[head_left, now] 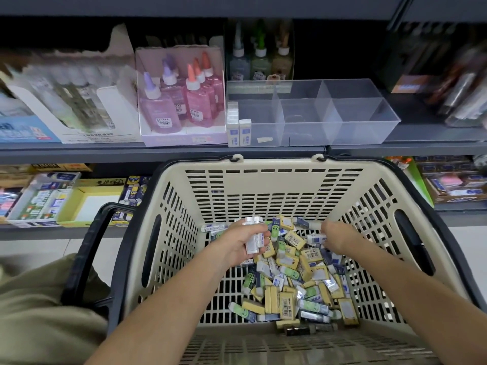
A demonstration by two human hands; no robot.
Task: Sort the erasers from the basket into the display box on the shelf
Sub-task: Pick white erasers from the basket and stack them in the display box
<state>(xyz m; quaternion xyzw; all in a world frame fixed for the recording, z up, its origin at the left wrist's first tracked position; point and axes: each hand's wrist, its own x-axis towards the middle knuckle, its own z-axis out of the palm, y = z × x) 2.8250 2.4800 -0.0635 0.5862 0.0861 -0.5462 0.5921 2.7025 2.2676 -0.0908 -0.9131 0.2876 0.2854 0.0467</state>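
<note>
A beige shopping basket [174, 233] with a black rim holds a heap of erasers [295, 283] in yellow, white-blue and green wrappers. My left hand [243, 243] is inside the basket and grips a small bunch of white-blue erasers [254, 234]. My right hand [333, 237] reaches into the far part of the heap, its fingers curled round a white eraser [315, 238]. On the shelf above stands a clear display box [369, 127] with several compartments. A row of white-blue erasers [238, 127] stands upright in its left compartment.
Pink and purple glue bottles [181, 101] in a tray sit left of the display box. More glue bottles [259, 59] stand behind it. Stationery boxes [47, 198] fill the lower shelf left of the basket. The basket's black handle [87, 248] hangs at its left side.
</note>
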